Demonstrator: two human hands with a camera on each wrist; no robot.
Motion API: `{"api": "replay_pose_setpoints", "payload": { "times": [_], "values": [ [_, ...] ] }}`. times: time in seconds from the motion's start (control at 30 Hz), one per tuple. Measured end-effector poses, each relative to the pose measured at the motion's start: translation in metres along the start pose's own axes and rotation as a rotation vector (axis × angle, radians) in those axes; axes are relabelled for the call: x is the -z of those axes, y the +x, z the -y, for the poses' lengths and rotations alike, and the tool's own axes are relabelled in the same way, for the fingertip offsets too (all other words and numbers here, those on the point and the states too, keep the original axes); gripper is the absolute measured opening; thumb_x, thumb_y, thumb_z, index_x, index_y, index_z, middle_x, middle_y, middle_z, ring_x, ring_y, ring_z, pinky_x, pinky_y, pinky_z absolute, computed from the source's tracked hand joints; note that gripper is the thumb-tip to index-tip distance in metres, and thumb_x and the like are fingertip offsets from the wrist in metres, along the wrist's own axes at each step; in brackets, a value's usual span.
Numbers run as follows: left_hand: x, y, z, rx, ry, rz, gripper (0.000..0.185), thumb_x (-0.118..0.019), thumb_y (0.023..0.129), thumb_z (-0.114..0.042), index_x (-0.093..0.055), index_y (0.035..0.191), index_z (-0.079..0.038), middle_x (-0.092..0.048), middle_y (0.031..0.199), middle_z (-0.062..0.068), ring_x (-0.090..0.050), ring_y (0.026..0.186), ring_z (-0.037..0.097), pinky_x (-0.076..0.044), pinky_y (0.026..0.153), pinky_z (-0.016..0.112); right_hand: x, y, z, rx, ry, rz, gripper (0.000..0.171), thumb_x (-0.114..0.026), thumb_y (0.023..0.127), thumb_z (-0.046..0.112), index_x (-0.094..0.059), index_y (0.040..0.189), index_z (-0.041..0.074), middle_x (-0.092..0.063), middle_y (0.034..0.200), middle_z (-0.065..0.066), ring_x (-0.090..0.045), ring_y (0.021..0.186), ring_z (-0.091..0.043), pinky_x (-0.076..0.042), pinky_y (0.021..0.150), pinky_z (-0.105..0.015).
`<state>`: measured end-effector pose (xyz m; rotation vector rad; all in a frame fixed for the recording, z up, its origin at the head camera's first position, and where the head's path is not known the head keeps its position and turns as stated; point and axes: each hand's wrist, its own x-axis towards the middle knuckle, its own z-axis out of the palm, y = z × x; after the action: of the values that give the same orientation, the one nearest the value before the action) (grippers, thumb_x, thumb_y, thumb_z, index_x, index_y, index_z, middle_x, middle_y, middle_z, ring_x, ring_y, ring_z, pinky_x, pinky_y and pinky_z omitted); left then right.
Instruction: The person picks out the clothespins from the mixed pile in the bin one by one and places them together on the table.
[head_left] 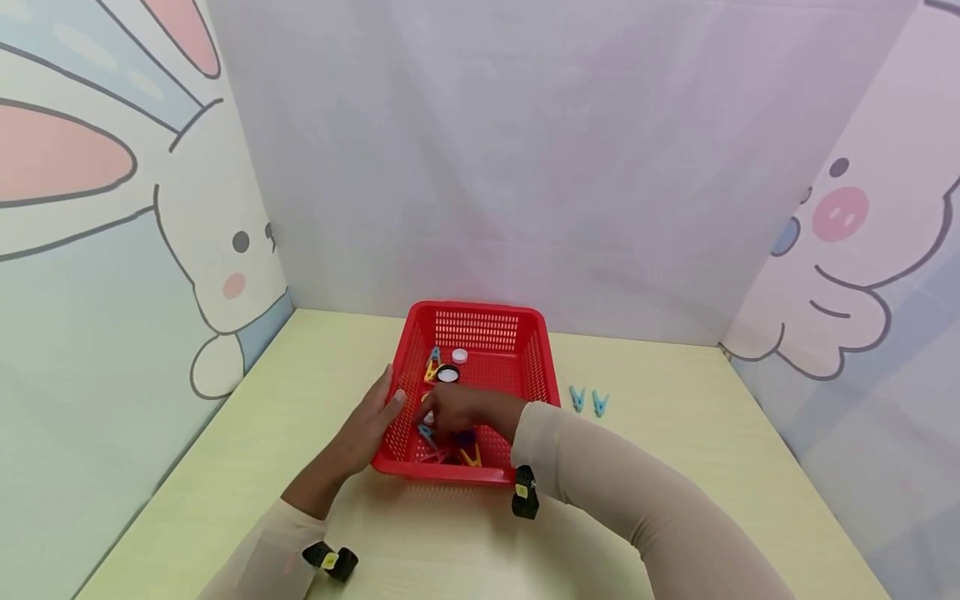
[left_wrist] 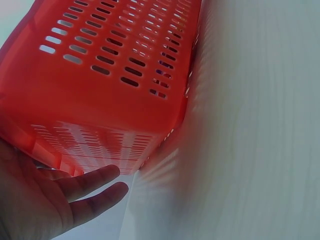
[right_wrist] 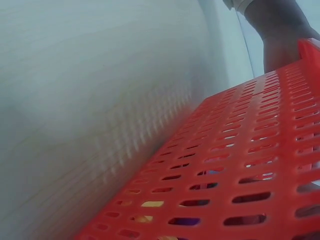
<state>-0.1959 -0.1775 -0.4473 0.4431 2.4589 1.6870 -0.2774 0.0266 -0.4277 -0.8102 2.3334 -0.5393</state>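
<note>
- Your left hand [head_left: 369, 427] lies flat against the outer left wall of the red basket [head_left: 537, 367], near its front corner; the fingers [left_wrist: 90, 181] are straight and close together, gripping nothing.
- From your left wrist you see the same slotted wall close up, standing on the pale bench [head_left: 300, 392] with your palm beside it.
- The basket stands in the middle of the bench, its long sides running from near to far.
- Toward the far left inside it are a yellow and blue clip [head_left: 432, 364], a black round piece with a white centre [head_left: 447, 374] just right of that clip, and a small white cap [head_left: 460, 356] a little farther back.
- Your right hand [head_left: 461, 414] reaches over the near rim into the near half of the basket, above a blue clip [head_left: 427, 434], a pink clip [head_left: 435, 456] and a yellow clip [head_left: 471, 457]. Its fingers point down among them, but you cannot tell whether they are pinching one or not.
- From your right wrist only the basket's slotted wall and the bench show; the hand itself is out of view.
- On the bench to the right of the basket, two light blue clips [head_left: 587, 401] lie side by side, apart from the basket.
</note>
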Motion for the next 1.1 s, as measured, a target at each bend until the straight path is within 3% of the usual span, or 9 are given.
{"api": "replay_pose_setpoints", "payload": {
  "times": [0.17, 0.33, 0.67, 1.1],
  "values": [
    [0.0, 0.001, -0.001, 0.001, 0.002, 0.002, 0.087, -0.051, 0.112, -0.048, -0.002, 0.177, -0.017, -0.033, 0.172, 0.022, -0.058, 0.14, 0.046, -0.067, 0.099, 0.048, 0.001, -0.001, 0.002, -0.025, 0.002, -0.02, 0.051, -0.082, 0.092, 0.0, -0.078, 0.138, 0.023, -0.078, 0.108, -0.001, -0.074, 0.081, -0.018, -0.067, 0.076, -0.029],
    [-0.001, 0.002, -0.002, -0.007, -0.007, 0.003, 0.086, -0.052, 0.112, -0.048, -0.003, 0.177, -0.018, -0.034, 0.172, 0.021, -0.058, 0.141, 0.047, -0.067, 0.098, 0.047, 0.001, -0.002, 0.005, -0.052, 0.025, -0.026, 0.049, -0.085, 0.09, 0.004, -0.08, 0.135, 0.021, -0.078, 0.1, 0.001, -0.074, 0.078, -0.018, -0.068, 0.074, -0.03],
    [0.001, 0.001, -0.001, -0.001, -0.002, 0.004, 0.087, -0.052, 0.113, -0.045, -0.001, 0.177, -0.016, -0.031, 0.173, 0.023, -0.056, 0.141, 0.048, -0.067, 0.099, 0.049, -0.002, 0.001, 0.006, -0.08, 0.012, -0.039, 0.041, -0.09, 0.09, 0.013, -0.082, 0.129, 0.021, -0.081, 0.111, 0.001, -0.077, 0.088, -0.016, -0.07, 0.09, -0.041],
    [-0.001, 0.003, 0.004, -0.039, -0.019, 0.01, 0.085, -0.053, 0.113, -0.04, -0.003, 0.177, -0.015, -0.038, 0.166, 0.025, -0.06, 0.136, 0.048, -0.069, 0.093, 0.045, -0.007, 0.001, 0.012, -0.136, -0.033, -0.113, 0.015, -0.08, 0.099, 0.013, -0.085, 0.114, 0.016, -0.077, 0.095, 0.002, -0.073, 0.081, -0.013, -0.066, 0.077, -0.029]
  ]
}}
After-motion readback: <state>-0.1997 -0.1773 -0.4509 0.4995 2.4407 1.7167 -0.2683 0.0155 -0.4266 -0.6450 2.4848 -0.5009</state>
